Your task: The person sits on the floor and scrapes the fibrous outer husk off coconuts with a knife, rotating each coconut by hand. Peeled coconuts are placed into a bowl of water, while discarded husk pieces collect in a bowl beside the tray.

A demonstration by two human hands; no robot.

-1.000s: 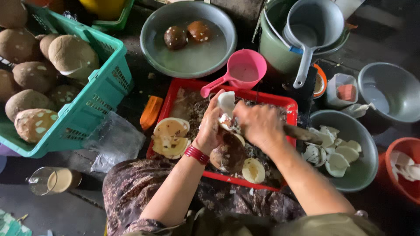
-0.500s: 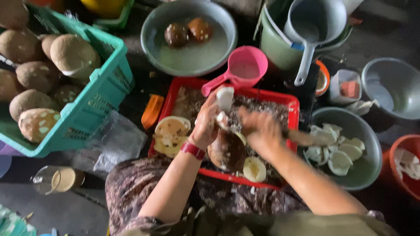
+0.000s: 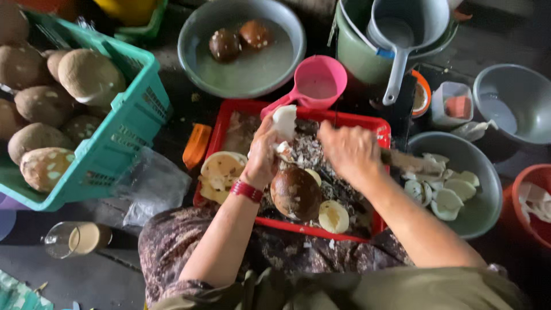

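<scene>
While your left hand (image 3: 265,154) still pinches a white coconut piece (image 3: 284,121) above the red tray (image 3: 298,228), your right hand (image 3: 350,150), fingers closed on a knife handle (image 3: 402,159), has drawn slightly away from it, baring the brown coconut (image 3: 296,193) below.

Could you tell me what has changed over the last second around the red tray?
The left hand has lifted its white coconut piece slightly toward the tray's far edge. The right hand has drawn away from it to the right, so a gap now shows between the hands. The brown coconut, red tray, pink scoop and grey bowl of pieces stayed put.
</scene>
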